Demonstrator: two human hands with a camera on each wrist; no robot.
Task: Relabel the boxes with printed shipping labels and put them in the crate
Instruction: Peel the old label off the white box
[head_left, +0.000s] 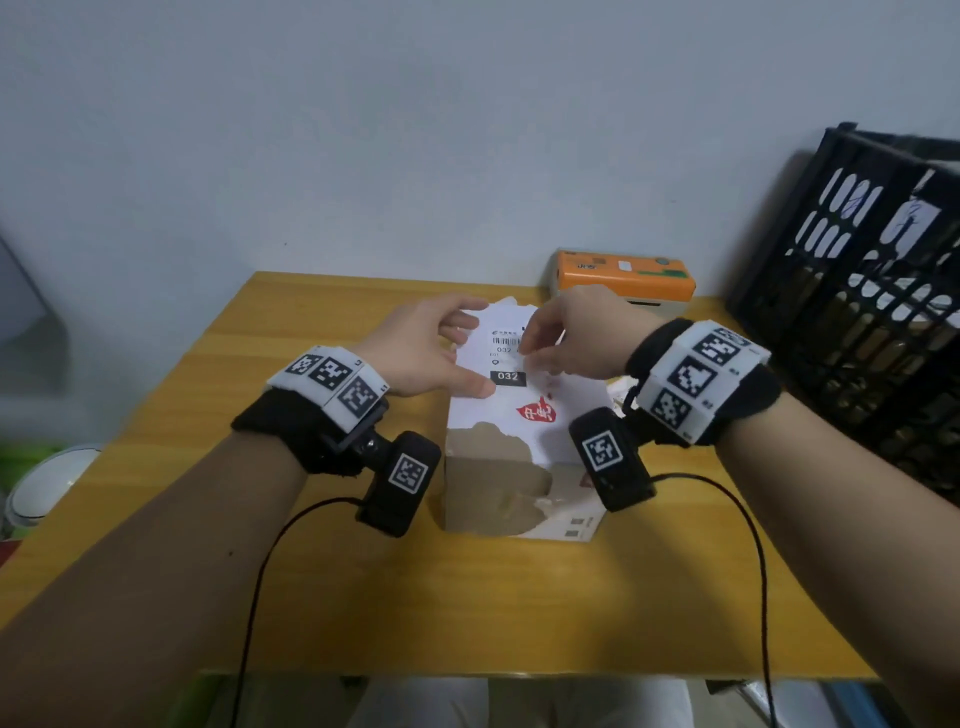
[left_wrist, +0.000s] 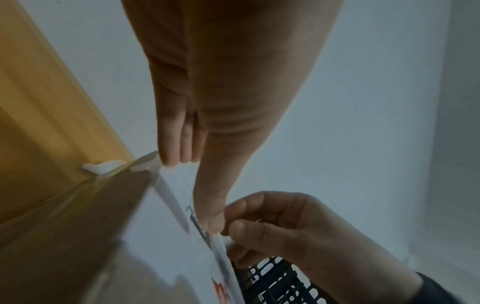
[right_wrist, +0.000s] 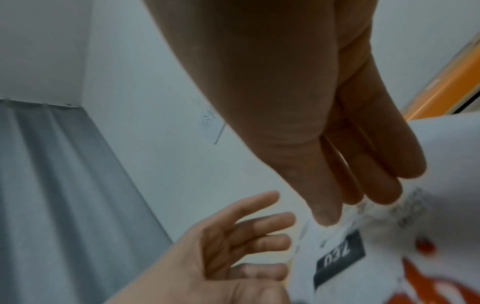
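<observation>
A white box with torn paper and bare brown cardboard stands mid-table. On its top lies a shipping label with a barcode and a black "032" patch. My left hand is spread above the box's far left corner, fingers straight, and its thumb presses the label beside the patch. My right hand pinches the label's edge between thumb and forefinger; the left wrist view shows the right hand with the pinched white edge. The black slatted crate stands at the right.
An orange-topped label printer sits at the table's far edge behind the box. The wooden table ends close to my body. A white round object lies off the left edge. Wrist-camera cables trail over the table front.
</observation>
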